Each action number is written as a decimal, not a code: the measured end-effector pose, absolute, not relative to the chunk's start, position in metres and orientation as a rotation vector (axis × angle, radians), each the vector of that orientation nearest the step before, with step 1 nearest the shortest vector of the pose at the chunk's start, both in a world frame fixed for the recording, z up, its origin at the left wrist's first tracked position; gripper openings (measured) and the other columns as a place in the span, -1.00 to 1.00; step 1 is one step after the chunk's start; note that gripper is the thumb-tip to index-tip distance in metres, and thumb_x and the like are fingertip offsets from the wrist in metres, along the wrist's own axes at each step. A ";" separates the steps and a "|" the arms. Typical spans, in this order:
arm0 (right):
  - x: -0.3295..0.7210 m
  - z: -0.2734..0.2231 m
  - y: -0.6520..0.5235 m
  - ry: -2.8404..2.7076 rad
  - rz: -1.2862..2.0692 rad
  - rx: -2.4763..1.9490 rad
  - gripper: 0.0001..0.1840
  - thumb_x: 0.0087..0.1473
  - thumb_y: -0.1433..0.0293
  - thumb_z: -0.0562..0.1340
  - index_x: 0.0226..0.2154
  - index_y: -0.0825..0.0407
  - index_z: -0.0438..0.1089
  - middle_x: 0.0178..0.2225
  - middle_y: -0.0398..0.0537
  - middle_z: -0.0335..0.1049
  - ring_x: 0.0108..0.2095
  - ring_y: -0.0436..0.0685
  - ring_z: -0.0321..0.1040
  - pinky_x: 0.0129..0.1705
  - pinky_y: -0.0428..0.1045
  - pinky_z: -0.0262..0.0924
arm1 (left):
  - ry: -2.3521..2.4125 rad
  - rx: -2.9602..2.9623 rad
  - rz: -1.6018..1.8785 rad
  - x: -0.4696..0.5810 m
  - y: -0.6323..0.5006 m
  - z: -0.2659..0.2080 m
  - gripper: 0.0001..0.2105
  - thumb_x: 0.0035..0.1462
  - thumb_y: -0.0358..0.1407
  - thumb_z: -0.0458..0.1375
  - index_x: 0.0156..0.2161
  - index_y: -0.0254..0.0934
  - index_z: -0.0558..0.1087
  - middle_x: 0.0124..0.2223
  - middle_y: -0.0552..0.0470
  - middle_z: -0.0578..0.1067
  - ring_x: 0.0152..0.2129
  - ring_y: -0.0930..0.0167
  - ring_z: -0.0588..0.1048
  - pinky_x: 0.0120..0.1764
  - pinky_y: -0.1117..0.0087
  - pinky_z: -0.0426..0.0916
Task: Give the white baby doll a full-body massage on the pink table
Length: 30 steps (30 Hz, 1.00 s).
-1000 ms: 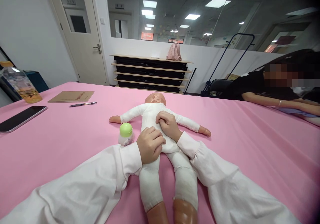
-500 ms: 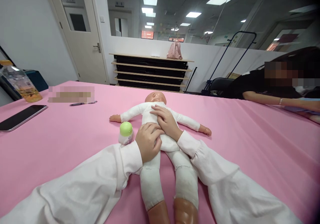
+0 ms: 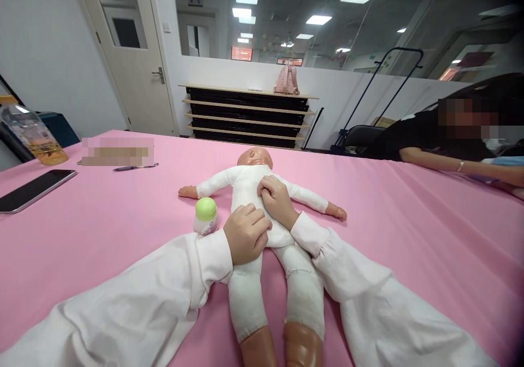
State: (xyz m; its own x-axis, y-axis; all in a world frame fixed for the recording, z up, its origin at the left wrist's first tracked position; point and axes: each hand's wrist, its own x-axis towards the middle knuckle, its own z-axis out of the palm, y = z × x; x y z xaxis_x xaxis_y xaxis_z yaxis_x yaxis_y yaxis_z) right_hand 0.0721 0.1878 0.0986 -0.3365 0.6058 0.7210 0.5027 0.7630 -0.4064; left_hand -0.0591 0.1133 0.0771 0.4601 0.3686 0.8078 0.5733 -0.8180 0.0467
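A baby doll with a white cloth body (image 3: 245,184) lies on the pink-covered table, feet toward me and arms spread out. Its brown head (image 3: 254,158) is at the far end, turned so that an ear shows. My left hand (image 3: 246,235) rests on the lower belly with its fingers curled in. Higher on the chest, to the right, my right hand (image 3: 279,200) is also curled, knuckles up. Neither hand shows anything held; the fingertips are tucked under against the cloth. Beside my left wrist stands a small white jar with a green lid (image 3: 206,209).
On the left of the pink sheet (image 3: 123,219) lie a phone (image 3: 36,190) and a pen (image 3: 135,167), with a bottle of yellow drink (image 3: 39,137) behind. A person in black (image 3: 409,137) leans on the table at the right. Shelving (image 3: 245,116) stands beyond.
Both hands have gone from outstretched fingers to curled ones on the doll's torso. My right fingertips have drawn back across the chest toward me. The doll and jar stay put.
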 end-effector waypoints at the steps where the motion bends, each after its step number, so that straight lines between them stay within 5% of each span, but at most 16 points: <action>1: 0.072 0.099 0.188 -2.028 0.130 -0.805 -0.80 -0.15 0.61 -0.02 -0.62 0.04 0.15 -0.57 -0.11 0.19 -0.45 0.06 0.12 -0.34 0.01 0.07 | -0.772 -2.488 -1.260 -0.059 0.113 0.077 -0.86 0.02 -0.46 -0.04 -0.42 -0.32 0.37 -0.48 0.02 0.35 -0.49 0.40 0.20 -0.45 0.36 0.12; 6: 0.072 0.098 0.190 -2.172 0.150 -0.631 -0.65 -0.09 0.62 -0.01 -0.36 0.02 0.39 -0.24 -0.06 0.38 -0.15 0.10 0.26 -0.06 0.09 0.15 | -0.613 -2.581 -1.208 -0.058 0.113 0.078 -0.83 0.04 -0.45 -0.03 -0.32 -0.29 0.41 -0.34 0.03 0.46 -0.37 0.41 0.33 -0.31 0.35 0.23; 10: 0.072 0.095 0.194 -2.152 0.193 -0.670 -0.60 -0.03 0.60 -0.02 -0.24 -0.02 0.41 -0.01 -0.09 0.32 0.06 0.09 0.18 0.13 0.14 0.04 | -0.639 -2.643 -1.240 -0.057 0.114 0.078 -0.77 0.04 -0.47 -0.02 -0.21 -0.30 0.41 -0.18 0.04 0.50 -0.22 0.40 0.38 -0.13 0.33 0.24; 15: 0.073 0.095 0.193 -1.864 0.252 -0.801 -0.70 -0.10 0.59 -0.02 -0.50 0.03 0.37 -0.35 -0.09 0.44 -0.24 0.06 0.34 -0.10 0.04 0.20 | -0.901 -2.585 -1.281 -0.056 0.112 0.077 -0.79 0.03 -0.46 -0.02 -0.26 -0.30 0.43 -0.24 0.02 0.49 -0.23 0.38 0.38 -0.18 0.31 0.25; 19: 0.074 0.095 0.191 -1.728 0.260 -0.989 -0.79 -0.18 0.55 -0.03 -0.70 0.03 0.16 -0.64 -0.15 0.20 -0.51 0.02 0.16 -0.40 -0.04 0.08 | -1.082 -2.450 -1.312 -0.057 0.110 0.077 -0.81 0.03 -0.45 -0.01 -0.30 -0.27 0.43 -0.31 0.00 0.44 -0.32 0.37 0.34 -0.31 0.30 0.20; 24: 0.075 0.098 0.188 -1.854 0.233 -0.907 -0.81 -0.16 0.55 -0.05 -0.69 0.02 0.09 -0.64 -0.14 0.14 -0.51 0.03 0.11 -0.39 -0.03 0.04 | -1.070 -2.407 -1.311 -0.058 0.110 0.077 -0.81 0.02 -0.46 -0.01 -0.32 -0.29 0.43 -0.37 -0.01 0.40 -0.39 0.37 0.28 -0.37 0.31 0.17; 30: 0.073 0.101 0.186 -2.178 0.200 -0.611 -0.69 -0.12 0.61 -0.04 -0.45 0.03 0.36 -0.35 -0.06 0.38 -0.24 0.08 0.28 -0.15 0.04 0.19 | -0.834 -2.485 -1.351 -0.059 0.111 0.075 -0.82 -0.01 -0.48 -0.02 -0.35 -0.29 0.43 -0.36 0.01 0.43 -0.38 0.39 0.31 -0.34 0.34 0.20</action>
